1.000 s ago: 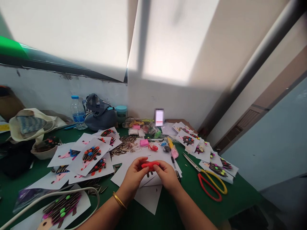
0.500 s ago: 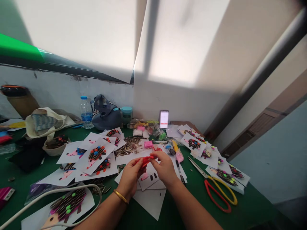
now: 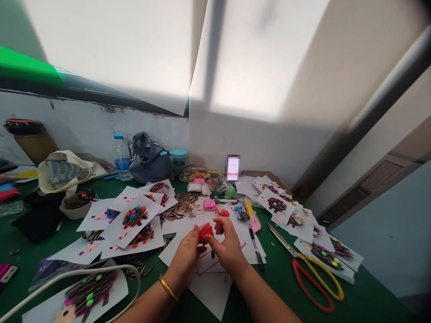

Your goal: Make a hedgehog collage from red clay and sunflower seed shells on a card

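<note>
- Left hand [image 3: 185, 255]: thumb and fingers are clamped on a soft red lump [image 3: 206, 232], the thumb lying along its left side.
- Right hand [image 3: 227, 244]: fingers curl loosely, with a gap between forefinger and thumb; the thumb reaches the lump's right edge, though whether it presses there I cannot tell.
- The lump is bright red, smooth and slightly shiny, rounded and uneven, with darker creases or folds across its face. It sits between the two hands, above the white sheets.
- Its lower part and left side are hidden by the fingers, so its full shape cannot be read; the left fingertips behind it are out of sight too.
- Beneath the hands, a white sheet [image 3: 215, 291] shows; the pink and dark marks on the paper above it are mostly covered.
- Just beyond lie a red wrapped piece [image 3: 222, 212] and a pink block [image 3: 209, 204], the former partly blocked by the right fingers.
- Right of the hands: a black pen [image 3: 256, 249], then open scissors [image 3: 296, 256] with one red and one yellow handle.
- Farther back, clear wrappings blur the small packets together, and a standing screen [image 3: 233, 168] is pixelated.
- At lower left, a seed-covered hedgehog picture [image 3: 90, 291] is cut off by the frame.
</note>
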Available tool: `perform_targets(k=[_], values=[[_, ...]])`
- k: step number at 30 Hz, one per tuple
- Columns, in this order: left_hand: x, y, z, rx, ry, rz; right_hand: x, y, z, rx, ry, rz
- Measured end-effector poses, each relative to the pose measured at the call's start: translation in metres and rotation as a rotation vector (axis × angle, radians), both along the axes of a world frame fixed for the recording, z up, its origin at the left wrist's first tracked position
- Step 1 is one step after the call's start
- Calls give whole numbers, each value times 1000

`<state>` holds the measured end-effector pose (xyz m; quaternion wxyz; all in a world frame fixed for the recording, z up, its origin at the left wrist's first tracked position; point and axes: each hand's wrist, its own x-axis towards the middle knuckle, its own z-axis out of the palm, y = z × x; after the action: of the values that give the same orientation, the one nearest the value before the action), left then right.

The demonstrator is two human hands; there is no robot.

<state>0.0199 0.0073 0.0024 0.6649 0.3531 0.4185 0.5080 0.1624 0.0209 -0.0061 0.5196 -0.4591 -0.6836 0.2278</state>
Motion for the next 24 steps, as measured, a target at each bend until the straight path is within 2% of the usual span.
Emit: perform_targets(k=[2,5,9,15,18,22,24], values=[[1,-2,2,30,44,-9,3,3,1,-39,6,69],[1,0,5,32,109,49,5,6,4,-132,51,178],[-1,6,7,60,157,107,5,8,4,-292,273,135],[-6,10,3,-7,87,174,12,18,0,-386,492,104],[-4,9,2,-53,-16,142,14,20,0,-323,483,81],[1,2,3,-41,-134,21,9,12,4,-81,181,-46],[3,0,3,-31,-132,-27,5,6,7,-33,35,-14]])
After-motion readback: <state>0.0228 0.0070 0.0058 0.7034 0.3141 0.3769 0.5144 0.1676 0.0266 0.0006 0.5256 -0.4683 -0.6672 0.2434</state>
